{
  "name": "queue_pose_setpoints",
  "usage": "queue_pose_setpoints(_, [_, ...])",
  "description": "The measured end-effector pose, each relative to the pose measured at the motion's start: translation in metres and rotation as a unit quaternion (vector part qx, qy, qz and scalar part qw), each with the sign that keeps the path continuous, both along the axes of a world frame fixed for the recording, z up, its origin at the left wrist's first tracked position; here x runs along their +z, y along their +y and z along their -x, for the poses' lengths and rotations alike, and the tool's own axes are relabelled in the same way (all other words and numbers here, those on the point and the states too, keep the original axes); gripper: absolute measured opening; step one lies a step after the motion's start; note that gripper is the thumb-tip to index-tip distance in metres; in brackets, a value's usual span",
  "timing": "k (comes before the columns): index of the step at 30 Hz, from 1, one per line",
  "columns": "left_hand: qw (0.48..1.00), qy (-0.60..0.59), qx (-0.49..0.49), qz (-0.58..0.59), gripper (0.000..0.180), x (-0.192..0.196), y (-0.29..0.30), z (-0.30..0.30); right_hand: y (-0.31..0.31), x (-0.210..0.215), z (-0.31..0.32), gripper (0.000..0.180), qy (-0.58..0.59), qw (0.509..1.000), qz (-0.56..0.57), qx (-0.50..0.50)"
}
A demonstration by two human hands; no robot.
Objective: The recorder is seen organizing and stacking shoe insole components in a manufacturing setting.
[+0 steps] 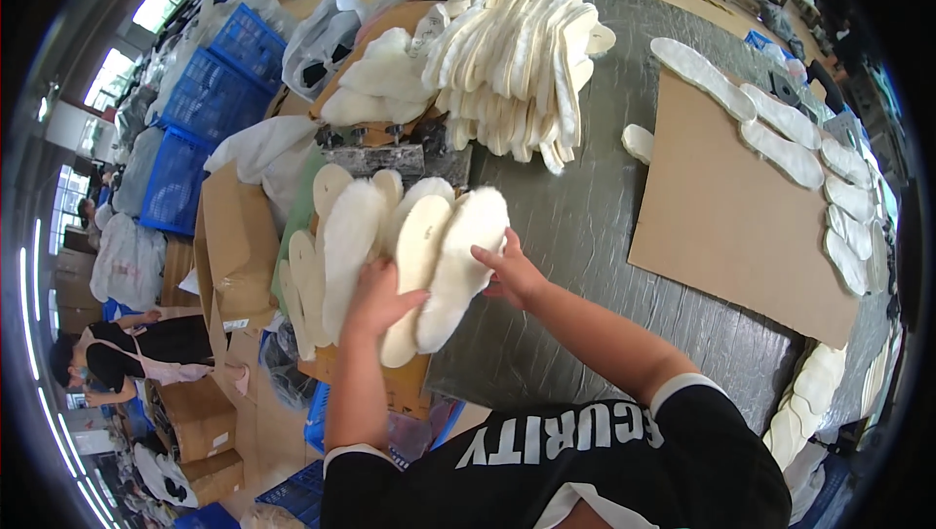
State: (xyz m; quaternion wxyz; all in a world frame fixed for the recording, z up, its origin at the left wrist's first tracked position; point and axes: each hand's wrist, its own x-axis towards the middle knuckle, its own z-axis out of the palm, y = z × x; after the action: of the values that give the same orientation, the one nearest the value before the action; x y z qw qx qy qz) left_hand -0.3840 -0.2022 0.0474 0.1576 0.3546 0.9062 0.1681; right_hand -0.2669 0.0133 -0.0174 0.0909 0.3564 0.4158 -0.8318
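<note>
White fleecy insoles stand bunched at the left edge of the dark table. My right hand grips the right side of a fluffy insole, thumb on top and fingers partly hidden beneath. Against its left side leans a flat cream insole, fleece side hidden. My left hand is closed around that cream insole's lower part, its thumb laid across the face. Just left of this hand rises another fleecy insole, with several more cream ones beside it.
A large heap of insoles lies at the table's far side. To the right, a cardboard sheet has fleecy insoles along its edge. An open carton and blue crates stand left. A person works at the far left.
</note>
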Motion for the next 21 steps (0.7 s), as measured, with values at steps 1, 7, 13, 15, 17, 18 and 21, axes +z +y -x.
queue_pose_setpoints(1, [0.998, -0.047, -0.008, -0.036, 0.054, 0.001, 0.006, -0.013, -0.006, 0.002, 0.001, 0.097, 0.033, 0.999, 0.016, -0.030])
queue_pose_setpoints(7, [0.978, -0.103, -0.091, -0.158, 0.046, 0.002, 0.048, -0.139, -0.009, 0.004, -0.093, 0.082, 0.155, 0.980, -0.015, -0.124])
queue_pose_setpoints(13, [0.983, -0.104, 0.029, -0.146, 0.023, -0.054, 0.059, -0.178, 0.028, -0.038, -0.208, 0.053, 0.040, 0.970, 0.081, -0.226])
queue_pose_setpoints(15, [0.960, -0.190, 0.082, -0.189, 0.029, -0.071, 0.058, -0.166, 0.032, -0.048, -0.228, 0.052, 0.022, 0.970, 0.074, -0.232])
queue_pose_setpoints(17, [0.922, -0.279, 0.129, -0.236, 0.038, -0.079, 0.057, -0.156, 0.028, -0.051, -0.241, 0.053, 0.036, 0.962, 0.085, -0.256])
queue_pose_setpoints(18, [0.940, -0.222, 0.128, -0.225, 0.034, -0.079, 0.058, -0.153, 0.025, -0.050, -0.246, 0.053, 0.036, 0.953, 0.101, -0.283])
queue_pose_setpoints(21, [0.965, -0.133, 0.166, -0.154, 0.036, -0.068, 0.063, -0.154, 0.018, -0.043, -0.262, 0.047, 0.019, 0.940, 0.062, -0.335])
